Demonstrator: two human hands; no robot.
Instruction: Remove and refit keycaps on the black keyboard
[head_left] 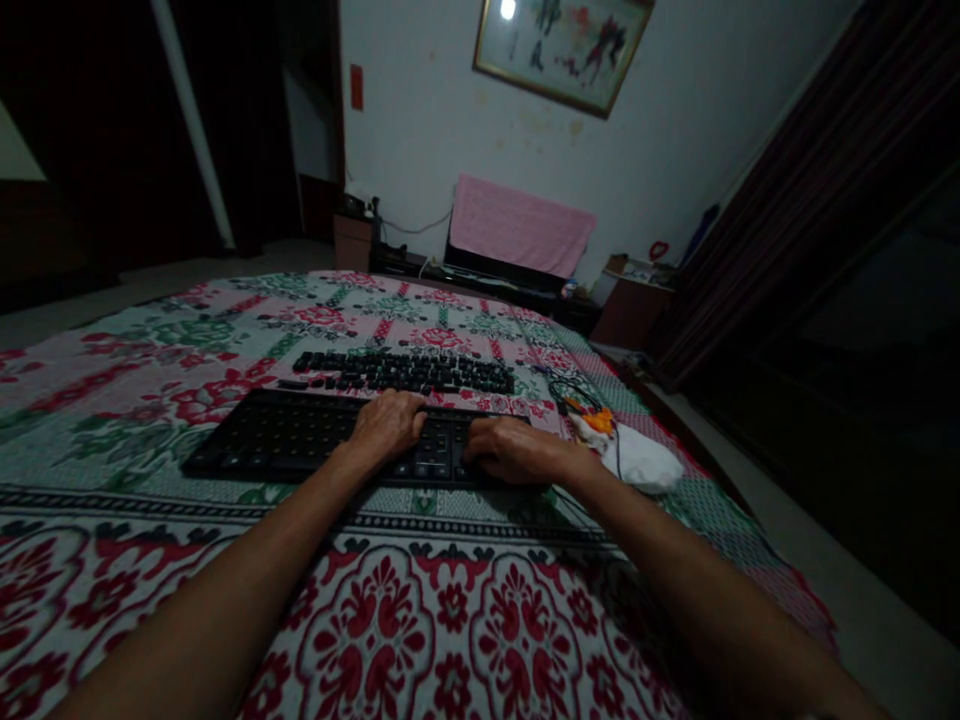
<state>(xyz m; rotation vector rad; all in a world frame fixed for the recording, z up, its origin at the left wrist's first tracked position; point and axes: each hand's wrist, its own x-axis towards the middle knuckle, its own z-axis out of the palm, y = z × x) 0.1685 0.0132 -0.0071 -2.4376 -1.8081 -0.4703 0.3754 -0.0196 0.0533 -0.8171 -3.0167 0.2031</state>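
A black computer keyboard (281, 430) lies on the patterned bed cover, with many of its keycaps off on the left side and small light spots in their places. My left hand (388, 424) rests over its middle, fingers at the far edge, holding it. Over the right end, my right hand (510, 448) is closed, its fingers curled down against the keys; whatever is between the fingertips is hidden. Just beyond the keyboard, loose black keycaps (405, 371) are laid out in rows.
Right of the keyboard lie a white bag (649, 460), an orange item (598, 417) and a dark cable (574, 385). The flowered bed cover (375, 600) spreads all around. Past the bed, a pink towel (521, 225) hangs over a dark screen by the wall.
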